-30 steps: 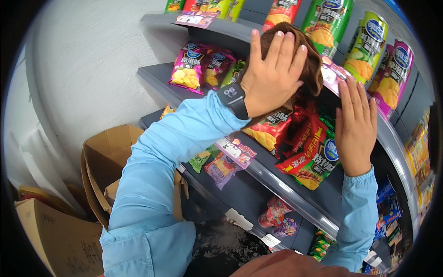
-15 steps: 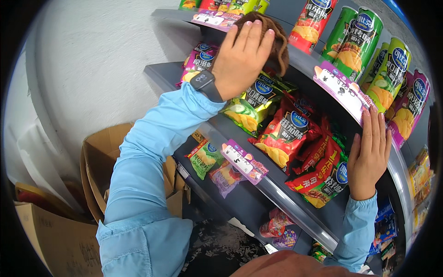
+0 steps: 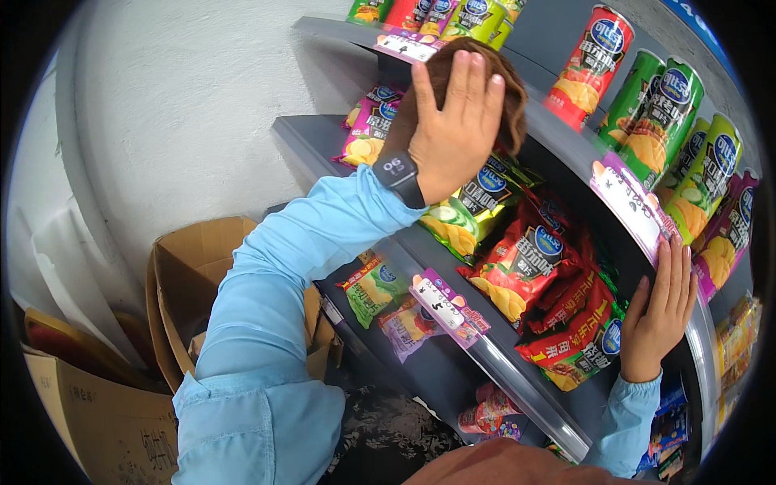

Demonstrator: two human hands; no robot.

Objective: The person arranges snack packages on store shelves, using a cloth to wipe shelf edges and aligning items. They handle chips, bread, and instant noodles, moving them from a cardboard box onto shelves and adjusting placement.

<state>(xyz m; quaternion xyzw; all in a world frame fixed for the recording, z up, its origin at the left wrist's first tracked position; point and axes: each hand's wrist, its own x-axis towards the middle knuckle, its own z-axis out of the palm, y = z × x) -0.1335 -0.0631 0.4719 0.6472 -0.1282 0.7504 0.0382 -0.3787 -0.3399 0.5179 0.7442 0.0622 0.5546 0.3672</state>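
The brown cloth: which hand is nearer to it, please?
Left. The left hand lies flat on the brown cloth; the right hand is apart from it, lower and farther right.

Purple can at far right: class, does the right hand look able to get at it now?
Probably yes: the right hand seems empty, its fingers at the shelf edge near the purple can, and no goods show between them.

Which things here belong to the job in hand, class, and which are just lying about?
In use:
Left hand, spread on brown cloth
Upper shelf edge, behind the cloth
Right hand, by that edge

Lying about:
Snack bags
Snack tubes
Open cardboard box
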